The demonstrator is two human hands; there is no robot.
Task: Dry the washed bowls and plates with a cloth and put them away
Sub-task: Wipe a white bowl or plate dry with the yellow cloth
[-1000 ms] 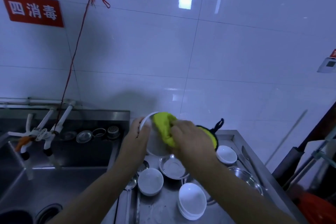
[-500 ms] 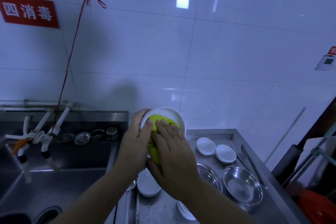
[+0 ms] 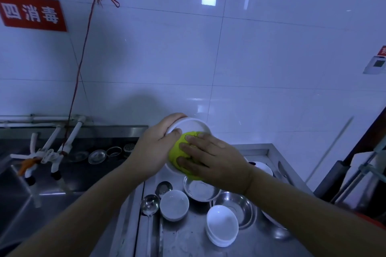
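White tiled wall [image 3: 271,58] across the whole back, carrying a red sign with white characters [image 3: 31,13] at upper left and a red cord [image 3: 80,64] hanging down from a wall hook. Steel sink [image 3: 69,177] at lower left, with white taps [image 3: 56,146] over it and small round strainers along its back ledge. Steel draining counter [image 3: 188,240] at lower centre and right, loaded with dishes.

Held up above that counter, tilted on edge with its hollow facing the camera: a white bowl [image 3: 193,125]. Gripped at its left rim by the left hand [image 3: 155,149], thumb hooked over the edge, fingers wrapped behind. Pressed into the bowl's hollow by the right hand [image 3: 215,160], fingers spread and nearly flat: a yellow-green cloth [image 3: 177,149].

Below on the counter: a stack of white shallow dishes [image 3: 222,224], a small white bowl [image 3: 174,204], two steel bowls [image 3: 236,206] side by side, a steel ladle [image 3: 150,204].
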